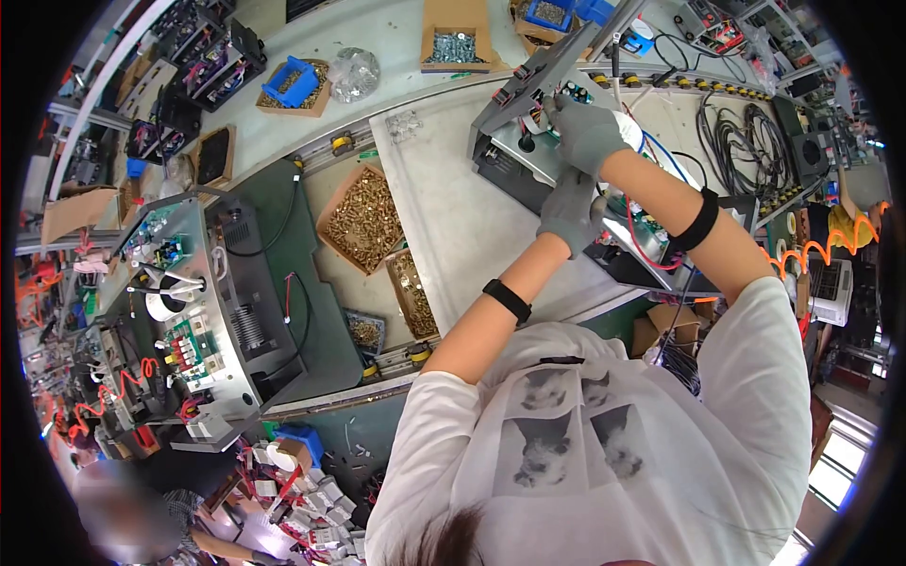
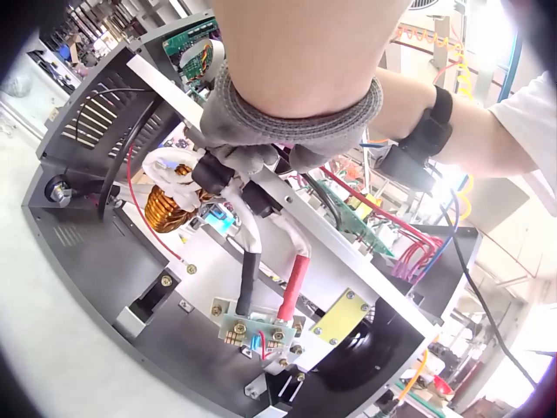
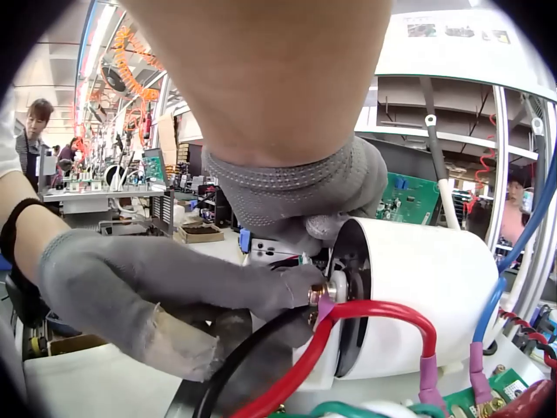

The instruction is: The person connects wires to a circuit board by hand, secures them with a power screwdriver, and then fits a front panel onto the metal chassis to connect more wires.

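Both hands wear grey gloves and work inside an opened dark grey electrical unit [image 1: 514, 170]. My left hand [image 3: 148, 292] has its fingers at a bolted terminal [image 3: 320, 296] and grips a black cable [image 3: 252, 348] there. A red cable [image 3: 383, 312] with a purple sleeve meets the same terminal. It sits at the end of a white cylinder [image 3: 426, 296]. My right hand [image 3: 287, 200] reaches over from above, fingers bent beside the cylinder's open end; I cannot tell what they pinch. Below the left hand [image 2: 278, 139] in the left wrist view are a copper coil [image 2: 170, 207] and a circuit board [image 2: 252, 333].
A second opened unit [image 1: 212, 311] stands at the left. Nearby are a box of brass fittings [image 1: 363, 219], a smaller box of fittings [image 1: 412, 297] and a blue scoop [image 1: 291, 85]. Coiled black cables [image 1: 755, 141] lie at the right. Another person [image 1: 179, 514] is at lower left.
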`<state>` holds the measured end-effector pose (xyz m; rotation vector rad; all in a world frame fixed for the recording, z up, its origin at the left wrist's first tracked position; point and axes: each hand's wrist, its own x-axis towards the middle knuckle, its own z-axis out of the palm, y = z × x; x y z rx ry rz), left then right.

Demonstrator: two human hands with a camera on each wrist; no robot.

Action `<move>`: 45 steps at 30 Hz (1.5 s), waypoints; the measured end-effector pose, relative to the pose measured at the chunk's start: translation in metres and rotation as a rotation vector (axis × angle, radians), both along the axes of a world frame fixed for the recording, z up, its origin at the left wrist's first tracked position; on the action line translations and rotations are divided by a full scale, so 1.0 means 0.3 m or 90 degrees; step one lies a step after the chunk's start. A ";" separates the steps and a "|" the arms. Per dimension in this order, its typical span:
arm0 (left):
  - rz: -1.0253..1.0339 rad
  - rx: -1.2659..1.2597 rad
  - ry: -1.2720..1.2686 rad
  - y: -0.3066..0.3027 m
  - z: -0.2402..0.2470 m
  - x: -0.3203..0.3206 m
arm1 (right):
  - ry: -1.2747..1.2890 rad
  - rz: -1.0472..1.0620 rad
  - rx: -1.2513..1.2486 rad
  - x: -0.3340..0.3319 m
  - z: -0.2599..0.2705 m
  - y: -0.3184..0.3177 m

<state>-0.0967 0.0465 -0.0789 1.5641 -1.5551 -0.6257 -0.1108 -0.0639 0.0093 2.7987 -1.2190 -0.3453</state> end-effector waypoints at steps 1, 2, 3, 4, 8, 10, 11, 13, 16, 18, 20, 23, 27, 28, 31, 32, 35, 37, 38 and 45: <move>-0.001 -0.001 0.003 0.000 0.002 0.002 | 0.006 -0.026 0.027 0.011 0.000 -0.006; -0.006 0.000 0.005 -0.001 0.003 0.006 | 0.012 -0.052 0.054 0.021 0.001 -0.011; -0.011 0.003 0.008 0.002 0.001 0.009 | 0.014 -0.051 0.053 0.029 0.009 -0.006; -0.011 0.002 0.010 0.001 -0.003 0.012 | 0.025 -0.058 0.064 0.035 0.024 0.001; -0.030 0.019 0.088 -0.002 0.000 0.034 | 0.052 -0.021 0.058 0.023 0.009 -0.017; -0.038 0.018 0.109 -0.002 0.007 0.043 | 0.104 -0.036 0.116 0.035 0.054 -0.059; -0.012 -0.019 0.122 0.000 -0.001 0.050 | 0.161 -0.038 0.184 0.023 0.078 -0.065; 0.060 -0.086 0.132 0.003 -0.036 0.081 | 0.044 -0.016 0.128 -0.040 0.112 -0.031; 0.280 0.062 0.247 0.046 0.001 0.107 | -0.209 0.040 0.074 -0.142 0.219 0.002; 0.321 0.075 0.227 0.038 -0.051 0.112 | -0.408 0.011 0.088 -0.217 0.372 0.041; 0.351 0.087 0.205 0.012 -0.066 0.116 | -0.476 0.022 -0.042 -0.323 0.495 0.090; 0.335 0.362 0.574 -0.058 -0.060 0.152 | -0.517 -0.048 -0.126 -0.483 0.570 0.251; 0.317 0.444 0.845 -0.098 -0.073 0.168 | -0.390 -0.217 -0.482 -0.678 0.399 0.414; 0.313 0.441 0.840 -0.094 -0.077 0.161 | -0.349 -0.271 -0.564 -0.714 0.336 0.446; 0.309 0.330 0.752 -0.075 -0.073 0.142 | -0.311 -0.440 -0.560 -0.824 0.104 0.489; 0.315 0.324 0.746 -0.066 -0.070 0.137 | -0.482 -0.526 -0.454 -0.848 0.038 0.484; 0.352 0.300 0.734 -0.010 -0.099 0.114 | -0.693 -0.588 -0.298 -0.872 0.012 0.445; 0.375 0.268 0.724 0.053 -0.118 0.083 | -0.761 -0.555 -0.272 -0.889 0.002 0.411; 0.331 0.238 0.699 0.085 -0.108 0.065 | -0.730 -0.592 -0.225 -0.899 0.023 0.402; 0.394 0.332 0.622 0.122 -0.143 -0.109 | -0.540 -0.623 -0.333 -1.131 -0.096 0.212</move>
